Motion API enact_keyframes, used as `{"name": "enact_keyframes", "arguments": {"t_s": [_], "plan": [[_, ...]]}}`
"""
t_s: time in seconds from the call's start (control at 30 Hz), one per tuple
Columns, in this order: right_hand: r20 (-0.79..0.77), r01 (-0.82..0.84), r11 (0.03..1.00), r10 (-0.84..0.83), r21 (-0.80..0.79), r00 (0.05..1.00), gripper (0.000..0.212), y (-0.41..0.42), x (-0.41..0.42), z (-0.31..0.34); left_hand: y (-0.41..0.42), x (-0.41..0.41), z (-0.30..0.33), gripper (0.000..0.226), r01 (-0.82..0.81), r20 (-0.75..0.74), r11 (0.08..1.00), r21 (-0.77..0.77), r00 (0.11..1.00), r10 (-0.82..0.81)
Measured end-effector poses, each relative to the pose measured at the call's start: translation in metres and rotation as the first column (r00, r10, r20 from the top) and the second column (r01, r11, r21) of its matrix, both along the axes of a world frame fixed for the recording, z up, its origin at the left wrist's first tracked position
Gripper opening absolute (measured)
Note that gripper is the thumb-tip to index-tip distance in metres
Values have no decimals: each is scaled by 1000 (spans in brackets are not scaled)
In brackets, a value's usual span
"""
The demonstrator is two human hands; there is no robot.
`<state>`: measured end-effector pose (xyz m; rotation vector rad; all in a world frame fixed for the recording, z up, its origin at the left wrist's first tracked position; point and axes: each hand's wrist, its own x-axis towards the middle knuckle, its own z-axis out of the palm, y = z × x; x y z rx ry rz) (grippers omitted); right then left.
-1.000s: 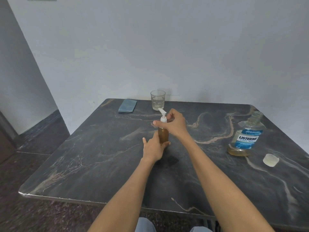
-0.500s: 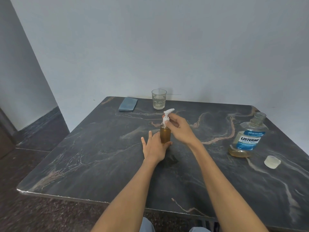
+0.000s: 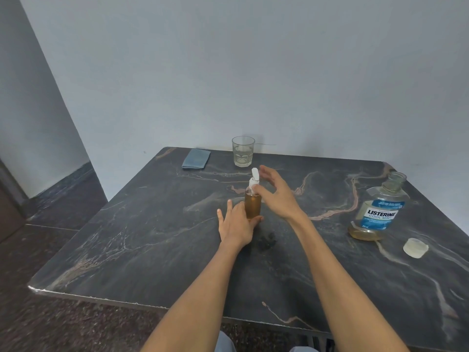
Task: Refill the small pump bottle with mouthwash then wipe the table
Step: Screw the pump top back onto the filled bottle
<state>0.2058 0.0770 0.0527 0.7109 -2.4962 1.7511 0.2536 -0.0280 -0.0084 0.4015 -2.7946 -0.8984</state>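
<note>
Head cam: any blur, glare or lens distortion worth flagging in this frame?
Head view: light is soft and even, with no hard glare on the table. The right hand has slightly smeared fingers, likely motion blur. The pump bottle and the mouthwash bottle label stay readable. Wide-angle bending shows in the table's edges. A faint shadow sits under the left hand.

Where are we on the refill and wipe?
Refill looks done: the pump bottle stands full of amber liquid, pump head on. In hand: the left hand steadies its base while the right hand works at the pump collar. Left: the Listerine bottle is open, its cap beside it, and the cloth lies folded, untouched.
</note>
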Motion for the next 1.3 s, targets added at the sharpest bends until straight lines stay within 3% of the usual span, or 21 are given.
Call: {"name": "enact_keyframes", "arguments": {"t_s": [0.1,0.17,0.23,0.37,0.53,0.77,0.9,1.0,1.1,1.2,1.3], "plan": [[-10,-97,994,98,45,995,30,-1,0,4,0,1,1,55,2,-1,1000,3,1000,-2],[-55,-77,996,80,41,995,27,-2,0,2,1,1,1,54,-3,-3,1000,-4,1000,3],[-63,-5,1000,5,8,998,32,-4,0,1,2,2,1,53,-14,-12,1000,-16,1000,14],[-90,172,985,-171,0,981,23,-11,0,-2,3,2,0,47,-35,-24,999,-21,999,35],[-164,410,911,-398,49,903,25,-21,11,-3,6,3,0,37,-59,-38,998,-19,998,58],[-236,593,804,-571,31,787,26,-37,23,-5,14,5,7,34,-94,18,990,-106,995,97],[-279,620,782,-582,66,764,28,-39,25,-6,15,6,13,39,-72,60,985,-155,995,82],[-314,585,802,-528,121,789,30,-34,24,-5,12,6,17,37,-46,69,988,-145,996,56],[-244,382,912,-341,148,908,28,-20,19,-5,5,6,20,41,11,58,994,-104,998,-5],[-130,135,988,-125,72,984,41,-2,19,-5,-1,5,21,37,46,-24,998,-43,999,-47],[-46,67,998,-67,-20,997,51,17,21,-5,-3,5,23,31,78,-100,995,68,992,-71]]}}
